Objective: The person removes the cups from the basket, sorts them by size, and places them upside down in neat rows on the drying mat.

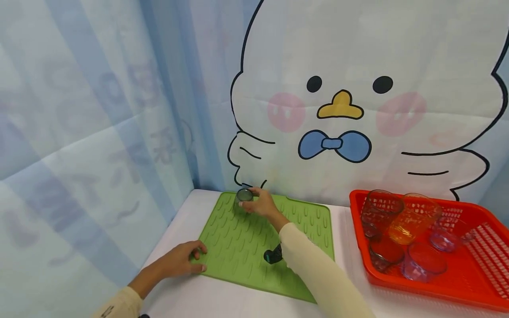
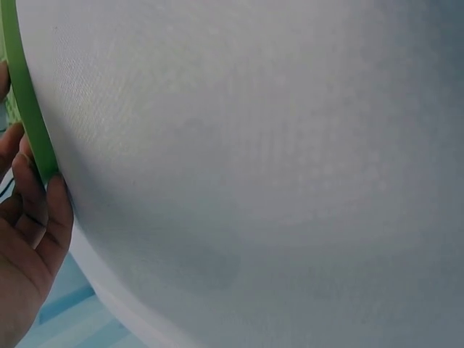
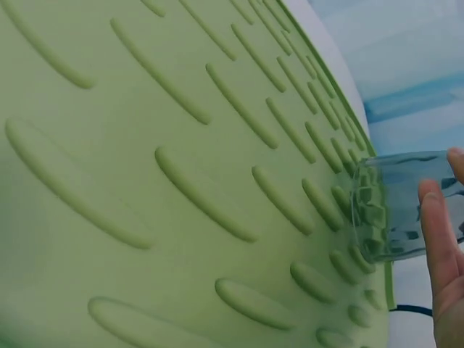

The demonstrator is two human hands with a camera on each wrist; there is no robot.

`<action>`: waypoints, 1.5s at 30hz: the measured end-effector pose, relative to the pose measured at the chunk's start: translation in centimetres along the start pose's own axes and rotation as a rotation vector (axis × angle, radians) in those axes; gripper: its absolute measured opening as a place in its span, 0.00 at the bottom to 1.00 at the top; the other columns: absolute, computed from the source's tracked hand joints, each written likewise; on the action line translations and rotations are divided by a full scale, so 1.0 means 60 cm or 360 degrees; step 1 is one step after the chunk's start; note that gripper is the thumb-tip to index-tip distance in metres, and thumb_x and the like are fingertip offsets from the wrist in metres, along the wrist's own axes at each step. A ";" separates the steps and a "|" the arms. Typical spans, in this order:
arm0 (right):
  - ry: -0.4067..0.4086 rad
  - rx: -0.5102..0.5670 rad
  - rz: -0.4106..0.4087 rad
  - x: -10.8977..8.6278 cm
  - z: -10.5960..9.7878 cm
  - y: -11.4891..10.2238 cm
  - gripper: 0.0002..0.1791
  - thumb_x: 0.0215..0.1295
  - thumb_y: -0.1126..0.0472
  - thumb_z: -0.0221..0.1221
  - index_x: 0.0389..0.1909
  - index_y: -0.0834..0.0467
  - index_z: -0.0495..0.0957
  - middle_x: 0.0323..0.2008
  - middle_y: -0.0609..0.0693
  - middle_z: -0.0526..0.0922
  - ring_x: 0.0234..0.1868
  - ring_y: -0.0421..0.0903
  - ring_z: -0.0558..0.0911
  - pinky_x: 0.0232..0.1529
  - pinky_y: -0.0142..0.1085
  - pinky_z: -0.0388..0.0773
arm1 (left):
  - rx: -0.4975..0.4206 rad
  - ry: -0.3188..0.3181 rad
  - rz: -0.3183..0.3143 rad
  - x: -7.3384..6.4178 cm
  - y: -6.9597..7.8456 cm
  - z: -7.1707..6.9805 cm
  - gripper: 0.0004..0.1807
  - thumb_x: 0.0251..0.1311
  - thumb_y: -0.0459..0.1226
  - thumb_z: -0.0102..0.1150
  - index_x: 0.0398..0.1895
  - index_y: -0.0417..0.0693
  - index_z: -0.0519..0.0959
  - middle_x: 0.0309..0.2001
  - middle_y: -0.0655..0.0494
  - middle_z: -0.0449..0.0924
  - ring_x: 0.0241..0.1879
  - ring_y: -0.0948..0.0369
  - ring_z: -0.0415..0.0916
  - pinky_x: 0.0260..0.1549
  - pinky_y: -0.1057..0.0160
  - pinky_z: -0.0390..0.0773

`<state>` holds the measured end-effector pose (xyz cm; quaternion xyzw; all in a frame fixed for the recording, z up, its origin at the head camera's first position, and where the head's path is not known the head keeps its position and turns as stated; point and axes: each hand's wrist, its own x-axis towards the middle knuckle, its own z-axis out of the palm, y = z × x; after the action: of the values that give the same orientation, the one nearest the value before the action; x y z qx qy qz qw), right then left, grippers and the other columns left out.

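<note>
A clear blue-grey drinking glass [image 1: 244, 194] stands at the far left corner of the green ridged mat [image 1: 254, 247]. My right hand [image 1: 260, 202] grips it from the right, thumb and fingers around its side. In the right wrist view the glass [image 3: 402, 206] appears upside down, its rim at the mat's surface. Near the mat's front left corner, my left hand [image 1: 180, 259] lies with fingers loosely bent. In the left wrist view the fingertips of the left hand [image 2: 32, 232] touch the mat's edge [image 2: 32, 109].
To the right, a red plastic basket [image 1: 362, 247] contains several coloured glasses, among them an orange glass [image 1: 413, 218] and a purple glass [image 1: 423, 263]. A white table surface [image 1: 175, 300] surrounds the mat. Curtains with printed figures hang behind and to the left.
</note>
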<state>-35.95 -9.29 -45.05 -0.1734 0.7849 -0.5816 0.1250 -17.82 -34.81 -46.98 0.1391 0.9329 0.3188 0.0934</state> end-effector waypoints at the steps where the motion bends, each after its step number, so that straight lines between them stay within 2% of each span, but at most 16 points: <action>1: 0.0007 -0.0011 0.0004 0.000 0.001 0.001 0.37 0.60 0.60 0.71 0.69 0.61 0.69 0.64 0.63 0.74 0.42 0.51 0.87 0.44 0.42 0.84 | 0.0004 0.0000 -0.0001 0.000 0.001 0.000 0.22 0.54 0.45 0.73 0.48 0.45 0.77 0.36 0.58 0.74 0.35 0.64 0.69 0.35 0.66 0.68; 5: 0.0021 -0.0022 0.0016 0.001 0.001 0.003 0.38 0.61 0.59 0.71 0.70 0.62 0.67 0.64 0.62 0.74 0.43 0.51 0.86 0.45 0.42 0.83 | 0.0006 -0.0005 -0.0010 0.000 0.004 0.001 0.22 0.55 0.45 0.73 0.48 0.45 0.77 0.36 0.58 0.74 0.35 0.64 0.69 0.35 0.65 0.68; 14: -0.0102 0.0021 0.0045 0.002 0.005 0.003 0.39 0.62 0.60 0.69 0.72 0.61 0.64 0.69 0.63 0.70 0.36 0.54 0.88 0.42 0.44 0.85 | 0.0001 -0.0010 -0.0034 -0.004 0.007 0.001 0.22 0.56 0.45 0.72 0.49 0.45 0.77 0.36 0.57 0.74 0.36 0.62 0.69 0.36 0.64 0.68; 20: -0.0196 -0.0049 0.0048 -0.002 -0.010 0.000 0.40 0.66 0.58 0.67 0.75 0.57 0.61 0.73 0.62 0.65 0.40 0.59 0.87 0.46 0.47 0.84 | 0.0013 -0.0001 -0.0034 -0.001 0.010 0.000 0.22 0.56 0.44 0.72 0.49 0.45 0.77 0.36 0.57 0.74 0.35 0.63 0.68 0.35 0.64 0.68; 24: -0.0235 -0.0099 0.0070 -0.006 -0.027 -0.004 0.39 0.67 0.57 0.66 0.75 0.57 0.61 0.74 0.62 0.63 0.43 0.59 0.87 0.49 0.46 0.84 | 0.0004 -0.0003 -0.0028 -0.001 0.011 0.000 0.22 0.56 0.44 0.72 0.49 0.45 0.76 0.36 0.57 0.74 0.34 0.64 0.67 0.34 0.65 0.68; 31: -0.0213 -0.0203 0.0134 -0.017 -0.055 -0.034 0.31 0.67 0.54 0.66 0.67 0.59 0.69 0.66 0.61 0.72 0.40 0.58 0.87 0.48 0.49 0.83 | 0.0015 0.0002 0.0007 -0.004 0.003 0.004 0.22 0.57 0.45 0.71 0.49 0.44 0.76 0.36 0.58 0.73 0.33 0.66 0.67 0.34 0.66 0.68; 37: -0.0244 -0.0277 0.0160 -0.036 -0.076 -0.072 0.28 0.66 0.53 0.66 0.64 0.58 0.73 0.62 0.59 0.77 0.40 0.56 0.87 0.51 0.52 0.82 | 0.0029 0.0005 -0.0018 -0.002 0.001 0.006 0.21 0.57 0.46 0.71 0.48 0.47 0.76 0.35 0.59 0.72 0.32 0.67 0.67 0.33 0.66 0.68; 45: -0.0342 -0.0451 0.0069 -0.083 -0.114 -0.103 0.24 0.66 0.52 0.67 0.58 0.57 0.76 0.55 0.55 0.81 0.33 0.51 0.87 0.36 0.41 0.84 | 0.0003 -0.0013 -0.0008 -0.003 0.006 0.006 0.22 0.56 0.45 0.72 0.49 0.44 0.76 0.35 0.58 0.72 0.32 0.66 0.66 0.33 0.66 0.68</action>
<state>-33.35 -2.88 -37.14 -0.2335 0.8447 -0.4404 0.1951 -17.49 -34.40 -47.03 0.1382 0.9331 0.3172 0.0978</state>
